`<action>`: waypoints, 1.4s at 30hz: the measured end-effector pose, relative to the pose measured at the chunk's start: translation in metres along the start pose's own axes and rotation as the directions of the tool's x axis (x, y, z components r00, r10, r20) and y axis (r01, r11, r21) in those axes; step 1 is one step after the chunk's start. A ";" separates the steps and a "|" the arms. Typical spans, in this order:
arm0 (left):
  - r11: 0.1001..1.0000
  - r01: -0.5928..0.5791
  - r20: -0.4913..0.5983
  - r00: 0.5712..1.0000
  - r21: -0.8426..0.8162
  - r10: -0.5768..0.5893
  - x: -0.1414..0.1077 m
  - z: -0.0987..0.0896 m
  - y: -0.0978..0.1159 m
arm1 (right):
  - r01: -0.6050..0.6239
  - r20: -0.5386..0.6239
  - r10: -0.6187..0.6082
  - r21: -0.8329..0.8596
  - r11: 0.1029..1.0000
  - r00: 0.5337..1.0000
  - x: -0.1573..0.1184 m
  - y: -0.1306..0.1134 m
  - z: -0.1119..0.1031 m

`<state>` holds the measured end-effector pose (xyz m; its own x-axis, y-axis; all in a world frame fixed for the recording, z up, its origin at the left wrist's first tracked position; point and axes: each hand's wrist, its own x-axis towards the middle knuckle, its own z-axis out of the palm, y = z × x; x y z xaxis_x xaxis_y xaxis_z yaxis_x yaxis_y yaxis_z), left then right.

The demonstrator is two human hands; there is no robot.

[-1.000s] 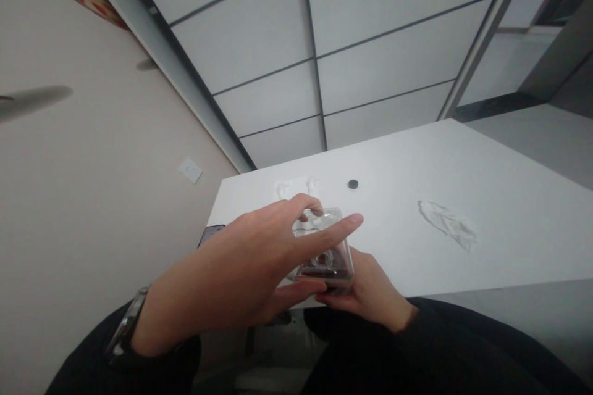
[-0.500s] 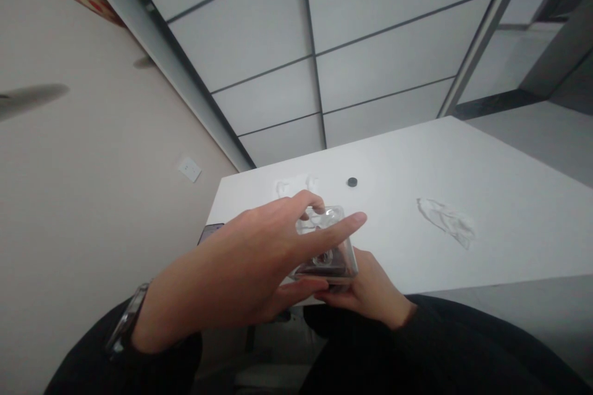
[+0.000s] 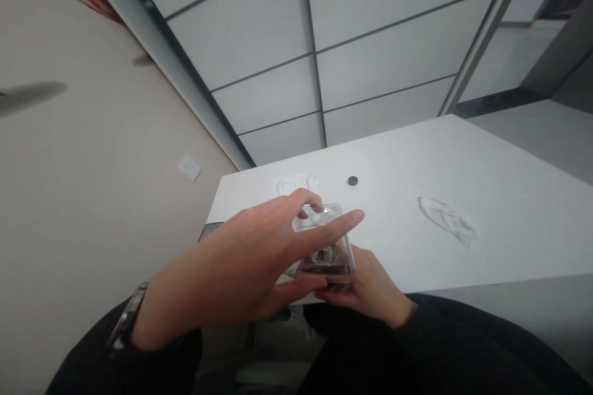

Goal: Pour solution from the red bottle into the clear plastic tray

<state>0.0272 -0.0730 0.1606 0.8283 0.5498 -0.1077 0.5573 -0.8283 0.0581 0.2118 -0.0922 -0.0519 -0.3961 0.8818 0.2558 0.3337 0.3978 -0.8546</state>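
Note:
A clear plastic box [image 3: 332,266] is held between my hands over the near edge of the white table. A dark part and a round clear shape show inside it. My left hand [image 3: 257,244] reaches across the top, its thumb at the near side and several fingers bent onto the far part. Its index finger stretches over the box toward the right. My right hand [image 3: 377,287] is closed around the box's right and lower side; most of its fingers are hidden behind the box.
On the white table [image 3: 393,210] lie a small dark round disc [image 3: 353,181], a crumpled clear plastic wrapper [image 3: 447,221] at right, and white, see-through material [image 3: 291,184] behind my left hand. A phone-like dark object [image 3: 210,229] is partly covered at left. A panelled sliding door [image 3: 273,37] stands behind.
The box and both hands have shifted very slightly to the left. The hold on the box looks the same.

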 end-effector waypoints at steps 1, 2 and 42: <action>1.000 0.002 -0.004 1.000 -0.010 -0.002 -0.001 0.000 -0.001 | 0.000 -0.007 0.000 0.001 1.000 1.000 0.000 0.000 0.000; 1.000 0.000 -0.010 1.000 -0.020 0.000 -0.001 0.001 -0.001 | 0.002 -0.013 -0.002 -0.001 1.000 1.000 0.000 0.000 0.000; 0.553 0.308 -0.217 0.692 -0.774 -0.689 -0.059 0.187 -0.085 | 0.128 -0.098 -0.143 -0.145 0.981 0.985 -0.008 0.023 0.007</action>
<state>-0.0800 -0.0554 -0.0237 0.2016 0.9743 0.1010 0.6077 -0.2053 0.7671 0.2166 -0.0915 -0.0762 -0.3542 0.8366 0.4179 0.4006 0.5396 -0.7405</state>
